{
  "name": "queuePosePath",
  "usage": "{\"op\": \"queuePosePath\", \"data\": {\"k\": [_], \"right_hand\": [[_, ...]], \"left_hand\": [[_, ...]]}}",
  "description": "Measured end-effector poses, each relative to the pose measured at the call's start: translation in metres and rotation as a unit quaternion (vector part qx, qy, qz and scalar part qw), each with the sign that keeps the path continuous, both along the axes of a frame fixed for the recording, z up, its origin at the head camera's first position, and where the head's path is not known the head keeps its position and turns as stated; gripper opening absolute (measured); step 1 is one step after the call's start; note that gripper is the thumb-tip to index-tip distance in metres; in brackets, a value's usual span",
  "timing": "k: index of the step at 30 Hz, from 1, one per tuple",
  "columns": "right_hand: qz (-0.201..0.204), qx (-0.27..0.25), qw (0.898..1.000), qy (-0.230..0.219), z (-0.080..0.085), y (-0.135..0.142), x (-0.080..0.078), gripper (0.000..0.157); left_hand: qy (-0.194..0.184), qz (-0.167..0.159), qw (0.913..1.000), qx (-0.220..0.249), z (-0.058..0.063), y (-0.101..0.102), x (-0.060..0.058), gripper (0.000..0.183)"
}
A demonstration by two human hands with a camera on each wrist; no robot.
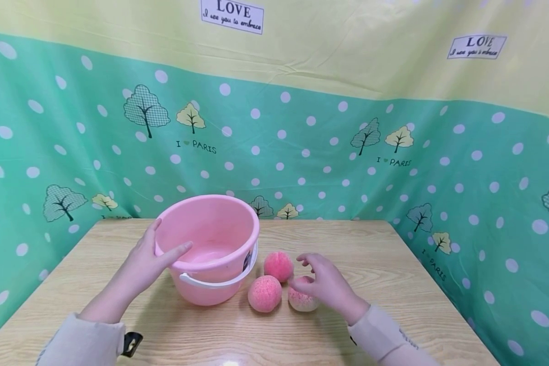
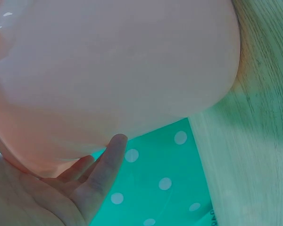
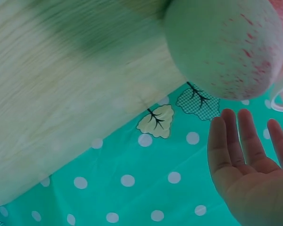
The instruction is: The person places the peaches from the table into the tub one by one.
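The pink bucket (image 1: 201, 295) is stood on the table (image 1: 393, 264) with its mouth facing up, and its rim is gripped on the left side by the left hand (image 1: 142, 262): the thumb is laid over the edge into the bucket, and the fingers are kept along the outer wall. By this hold, it may be judged, the bucket is steadied against sliding or tipping. The white handle (image 1: 212, 284) is left hanging down the near right side, so that the mouth is not crossed by it. Just beside the bucket, to its right, three peaches are grouped: a far peach (image 1: 278, 265), a near peach (image 1: 264, 295) and a pale peach (image 1: 303, 304). Placed so, they are probably kept within easy reach of the right hand (image 1: 327, 284), which is held over the pale peach with its fingers loosely bent and spread, nothing being grasped. A gap between the fingers and the pale peach is shown in the right wrist view; whether it is touched by the thumb cannot be told.
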State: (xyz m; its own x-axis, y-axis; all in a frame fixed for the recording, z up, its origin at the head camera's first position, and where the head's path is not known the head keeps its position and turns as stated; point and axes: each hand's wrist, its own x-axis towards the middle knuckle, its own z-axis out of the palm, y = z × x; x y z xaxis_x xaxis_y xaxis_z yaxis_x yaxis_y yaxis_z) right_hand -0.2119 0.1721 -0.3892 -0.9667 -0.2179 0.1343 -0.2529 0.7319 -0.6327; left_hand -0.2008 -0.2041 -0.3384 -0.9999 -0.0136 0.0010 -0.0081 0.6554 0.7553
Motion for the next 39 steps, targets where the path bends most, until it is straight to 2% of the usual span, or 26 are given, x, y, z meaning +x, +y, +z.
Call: {"op": "queuePosePath", "data": {"k": [4,14,26,39], "right_hand": [[0.001,0.029,1.0,0.009,-0.006,0.002,-0.002,0.052],[-0.005,0.048,0.999,0.002,-0.016,0.007,-0.002,0.056],[-0.001,0.04,0.999,-0.004,-0.028,0.01,-0.001,0.057],[0.001,0.046,0.999,-0.014,-0.034,0.007,0.0,0.058]], "left_hand": [[0.002,0.0,1.0,-0.001,0.0,0.0,0.0,0.115],[0.004,-0.003,1.0,0.0,0.0,0.0,0.001,0.115],[0.002,-0.002,1.0,0.002,0.002,0.001,0.002,0.115],[-0.001,-0.001,1.0,0.003,0.002,0.001,0.002,0.116]]}}
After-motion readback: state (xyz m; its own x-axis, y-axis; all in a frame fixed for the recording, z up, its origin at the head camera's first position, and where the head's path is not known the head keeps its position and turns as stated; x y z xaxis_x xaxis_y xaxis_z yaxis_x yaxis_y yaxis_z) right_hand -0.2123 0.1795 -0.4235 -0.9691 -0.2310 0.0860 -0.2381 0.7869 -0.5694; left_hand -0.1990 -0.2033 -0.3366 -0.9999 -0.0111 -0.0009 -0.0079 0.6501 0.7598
